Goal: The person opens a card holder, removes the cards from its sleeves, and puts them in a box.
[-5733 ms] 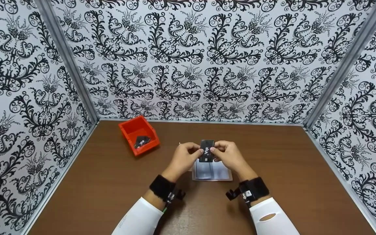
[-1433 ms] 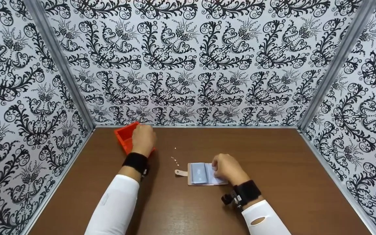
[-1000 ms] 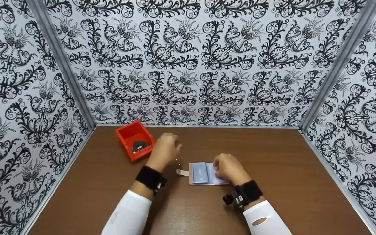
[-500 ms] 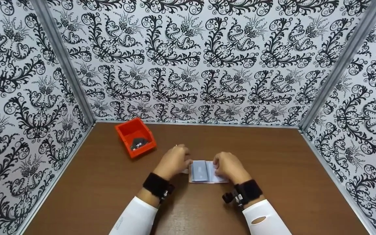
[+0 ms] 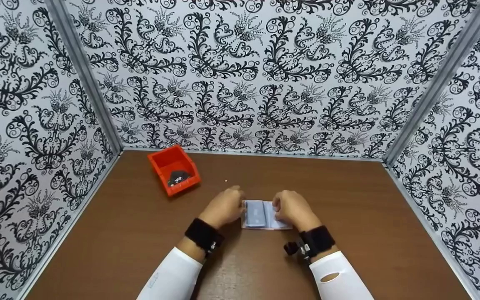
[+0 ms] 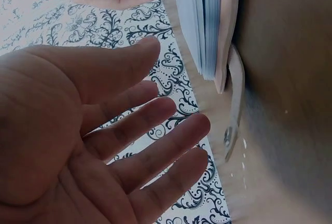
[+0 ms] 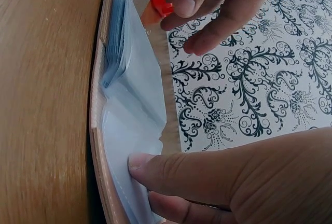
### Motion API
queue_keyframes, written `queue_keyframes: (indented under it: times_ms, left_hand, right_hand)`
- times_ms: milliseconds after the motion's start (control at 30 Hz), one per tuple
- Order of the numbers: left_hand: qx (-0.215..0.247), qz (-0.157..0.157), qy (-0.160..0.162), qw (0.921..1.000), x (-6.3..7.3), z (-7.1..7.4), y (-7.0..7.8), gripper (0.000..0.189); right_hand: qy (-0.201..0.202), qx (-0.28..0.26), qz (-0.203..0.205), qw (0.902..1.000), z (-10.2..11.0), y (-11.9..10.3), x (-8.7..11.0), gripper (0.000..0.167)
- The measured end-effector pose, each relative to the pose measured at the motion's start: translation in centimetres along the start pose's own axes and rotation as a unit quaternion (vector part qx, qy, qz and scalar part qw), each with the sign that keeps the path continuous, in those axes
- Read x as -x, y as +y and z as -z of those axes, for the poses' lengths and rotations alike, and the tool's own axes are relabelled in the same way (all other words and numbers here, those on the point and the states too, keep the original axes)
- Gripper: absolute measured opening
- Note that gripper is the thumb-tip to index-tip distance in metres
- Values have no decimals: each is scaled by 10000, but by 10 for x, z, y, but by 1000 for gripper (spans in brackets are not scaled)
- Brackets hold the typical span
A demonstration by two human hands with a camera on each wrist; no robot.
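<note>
An opened card holder [image 5: 265, 227] lies on the table, with clear plastic sleeves [image 7: 137, 79] and a pinkish-beige cover. Most sleeves are stacked on its left half. A strap with a metal snap [image 6: 236, 99] sticks out from the left side. My right hand [image 5: 294, 208] pinches the sleeve on the right half, thumb on its face; some fingertips are hidden. Beside the left edge is my left hand [image 5: 225, 204], fingers spread and loosely bent, holding nothing; the left wrist view shows it apart from the card holder.
A red bin [image 5: 164, 160] stands at the back left with several black cards [image 5: 178, 177] in it. Brown wooden table [image 5: 348, 200] surrounds the card holder. Patterned walls [image 5: 231, 104] enclose the table at the back and sides.
Earlier both hands held a black card above the card holder; that card is out of sight. My left hand was later over the red bin, then came back right, empty. The right hand stays put.
</note>
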State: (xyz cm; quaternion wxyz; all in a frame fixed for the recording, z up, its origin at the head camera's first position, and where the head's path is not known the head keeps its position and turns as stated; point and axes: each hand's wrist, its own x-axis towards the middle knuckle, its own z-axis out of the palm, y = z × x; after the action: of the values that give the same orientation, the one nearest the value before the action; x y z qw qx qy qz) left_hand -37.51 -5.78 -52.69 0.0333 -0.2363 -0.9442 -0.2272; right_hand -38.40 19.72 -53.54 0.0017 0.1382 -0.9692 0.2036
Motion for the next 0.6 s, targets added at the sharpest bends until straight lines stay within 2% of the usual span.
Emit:
queue_keyframes:
  times_ms: [233,333,433,600]
  left_hand:
    - [-223,78,-268,9994,0,-4,3,33]
    - [-196,91,-376,9991,0,-7,5,36]
    - [-231,-30,-456,9987,0,-11,6,38]
    - [-274,-257,-488,9981,2,-13,6,30]
  right_hand:
    - [-15,60,44,10000,0,0,-2,24]
    - [-51,80,7,10000,0,0,-3,24]
    - [-65,79,-19,9999,0,0,-3,24]
    - [-92,75,-84,9999,0,-1,-3,24]
